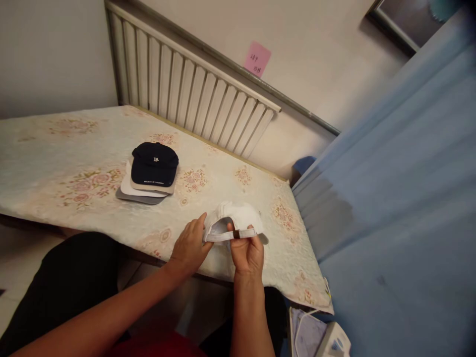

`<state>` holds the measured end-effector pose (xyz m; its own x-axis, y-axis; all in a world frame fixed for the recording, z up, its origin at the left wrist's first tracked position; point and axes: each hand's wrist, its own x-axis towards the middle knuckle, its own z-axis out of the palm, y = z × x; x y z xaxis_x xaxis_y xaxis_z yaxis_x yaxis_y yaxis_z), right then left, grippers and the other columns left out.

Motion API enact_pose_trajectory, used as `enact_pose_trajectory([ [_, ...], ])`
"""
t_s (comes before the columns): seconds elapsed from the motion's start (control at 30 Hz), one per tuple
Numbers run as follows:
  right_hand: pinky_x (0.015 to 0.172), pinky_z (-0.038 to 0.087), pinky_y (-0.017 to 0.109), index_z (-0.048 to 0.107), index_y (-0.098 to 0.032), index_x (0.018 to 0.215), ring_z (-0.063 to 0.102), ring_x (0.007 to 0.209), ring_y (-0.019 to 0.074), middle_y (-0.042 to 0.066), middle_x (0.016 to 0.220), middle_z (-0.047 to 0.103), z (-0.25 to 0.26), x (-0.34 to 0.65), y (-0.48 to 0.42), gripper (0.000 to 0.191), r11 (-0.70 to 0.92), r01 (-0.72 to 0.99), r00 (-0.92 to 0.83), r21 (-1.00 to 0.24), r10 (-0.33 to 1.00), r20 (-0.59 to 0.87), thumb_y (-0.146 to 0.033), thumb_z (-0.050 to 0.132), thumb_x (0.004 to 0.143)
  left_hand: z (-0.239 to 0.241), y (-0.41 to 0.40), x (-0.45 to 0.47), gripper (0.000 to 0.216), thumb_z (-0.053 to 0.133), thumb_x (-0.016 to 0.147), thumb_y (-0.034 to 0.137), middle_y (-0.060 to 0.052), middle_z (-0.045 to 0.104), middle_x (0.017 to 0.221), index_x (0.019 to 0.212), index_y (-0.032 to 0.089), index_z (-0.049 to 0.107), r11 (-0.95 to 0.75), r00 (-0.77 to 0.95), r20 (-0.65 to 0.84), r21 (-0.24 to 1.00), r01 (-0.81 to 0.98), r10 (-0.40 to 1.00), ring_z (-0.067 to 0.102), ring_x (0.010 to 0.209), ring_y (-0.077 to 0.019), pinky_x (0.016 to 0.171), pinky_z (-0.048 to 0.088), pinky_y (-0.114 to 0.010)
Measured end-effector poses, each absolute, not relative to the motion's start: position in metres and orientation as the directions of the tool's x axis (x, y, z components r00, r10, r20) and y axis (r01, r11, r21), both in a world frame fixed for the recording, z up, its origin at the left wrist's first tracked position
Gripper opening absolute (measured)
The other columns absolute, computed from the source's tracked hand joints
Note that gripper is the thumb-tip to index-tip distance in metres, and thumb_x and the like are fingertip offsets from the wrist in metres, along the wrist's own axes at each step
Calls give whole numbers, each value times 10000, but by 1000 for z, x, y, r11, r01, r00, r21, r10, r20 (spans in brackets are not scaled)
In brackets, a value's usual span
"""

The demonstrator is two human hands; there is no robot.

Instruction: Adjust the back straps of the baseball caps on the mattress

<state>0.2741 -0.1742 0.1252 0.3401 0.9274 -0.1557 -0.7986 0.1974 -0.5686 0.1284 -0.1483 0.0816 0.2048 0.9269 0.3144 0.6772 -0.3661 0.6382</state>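
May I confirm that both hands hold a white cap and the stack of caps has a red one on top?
Not quite: in the head view, the top cap of the stack is dark, not red. The left hand and right hand hold the white cap.

Black trousers (78,277), red garment (159,345), bare forearms (111,310).

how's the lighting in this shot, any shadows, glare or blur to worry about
Head view: light is soft and dim, no strong glare, the white cap pale but not washed out; head view: a darker patch on the curtain, top right corner nearly black; head view: small lettering on the dark cap too soft to read surely.
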Motion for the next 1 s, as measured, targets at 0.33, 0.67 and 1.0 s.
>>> enact_pose_trajectory([
  [0.33,822,535,385,646,-174,896,671,803,186,27,850,724,120,250,-171,149,192,-731,344,-655,932,-111,-243,674,767,93,-163,127,385,578,869,308,-121,588,1088,1212,170,469,-732,188,771,454,508,609,512,1008,-266,898,436,-440],
  [0.67,712,513,254,581,-192,852,626,739,127,-6,796,650,107,233,-167,145,154,-689,267,-708,962,-50,-264,677,770,86,-156,124,62,559,849,242,-34,571,765,838,183,541,-654,224,644,568,501,731,523,759,-201,713,441,-334],
  [1.0,635,490,227,615,-178,839,582,644,103,-2,744,618,87,228,-156,157,58,-609,189,-791,979,-74,-287,670,742,66,-146,121,106,547,799,288,33,500,665,778,216,474,-332,54,355,798,502,933,511,623,-154,616,391,-267],
])
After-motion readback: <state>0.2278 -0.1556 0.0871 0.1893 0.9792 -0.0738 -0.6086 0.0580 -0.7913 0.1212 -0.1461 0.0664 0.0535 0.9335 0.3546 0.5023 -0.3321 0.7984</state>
